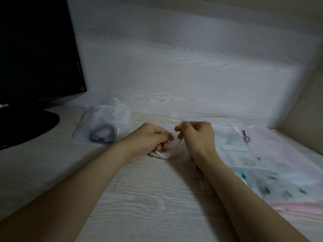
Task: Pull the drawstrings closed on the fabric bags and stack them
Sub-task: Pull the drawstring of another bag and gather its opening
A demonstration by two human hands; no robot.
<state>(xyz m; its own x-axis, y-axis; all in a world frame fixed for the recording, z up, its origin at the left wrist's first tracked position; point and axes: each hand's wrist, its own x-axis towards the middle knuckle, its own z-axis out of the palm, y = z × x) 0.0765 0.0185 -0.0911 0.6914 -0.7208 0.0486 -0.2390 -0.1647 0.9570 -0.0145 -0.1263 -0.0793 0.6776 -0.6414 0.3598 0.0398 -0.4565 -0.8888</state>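
Note:
A small white sheer fabric bag (167, 153) lies on the pale wood desk between my hands, mostly hidden by them. My left hand (150, 138) grips its bunched mouth, with a white drawstring end hanging below the fingers. My right hand (195, 135) pinches the thin string just right of the left hand, fingers curled. A second white sheer bag (106, 123) sits at the back left, its drawstring pulled tight and knotted, with a dark ring-shaped thing inside.
A black monitor (35, 55) on a round stand (26, 126) fills the left. To the right lies a heap of sheer bags (265, 165), pink and white with green stars. A wood-grain wall (174, 58) runs close behind the desk.

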